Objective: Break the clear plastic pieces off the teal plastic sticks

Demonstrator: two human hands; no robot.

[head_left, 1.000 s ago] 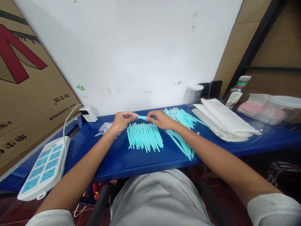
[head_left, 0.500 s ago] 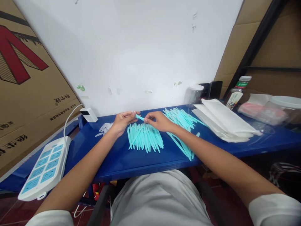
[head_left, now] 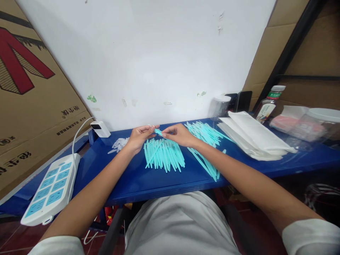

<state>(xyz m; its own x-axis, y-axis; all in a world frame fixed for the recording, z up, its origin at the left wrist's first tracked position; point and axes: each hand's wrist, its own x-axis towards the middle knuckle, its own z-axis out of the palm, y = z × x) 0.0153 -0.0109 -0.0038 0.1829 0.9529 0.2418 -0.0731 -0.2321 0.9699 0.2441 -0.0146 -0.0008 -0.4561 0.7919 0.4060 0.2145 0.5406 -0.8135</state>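
Observation:
Above the table, my left hand (head_left: 139, 138) and my right hand (head_left: 179, 135) meet over a slim teal plastic stick (head_left: 158, 132). The left fingers are closed round its far end, where a small pale tip shows; its exact form is too small to make out. Thumb and fingertips of the right hand pinch the near end. Just below lies a neat row of similar teal sticks (head_left: 164, 156). To the right, partly behind my right hand and forearm, spreads a looser pile of teal sticks (head_left: 204, 132). Small clear plastic pieces (head_left: 119, 144) lie heaped left of my left hand.
The blue table (head_left: 130, 182) backs onto a white wall. On its right are white paper bags (head_left: 255, 136), a clear jar (head_left: 220, 108), a bottle (head_left: 267, 106) and a lidded tub (head_left: 321, 124). A power strip (head_left: 51, 189) and a white charger (head_left: 100, 129) sit left.
The right fingertips have shifted slightly along the teal stick, and its angle looks a little different. Both hands stay in nearly the same place; the piles are unchanged.

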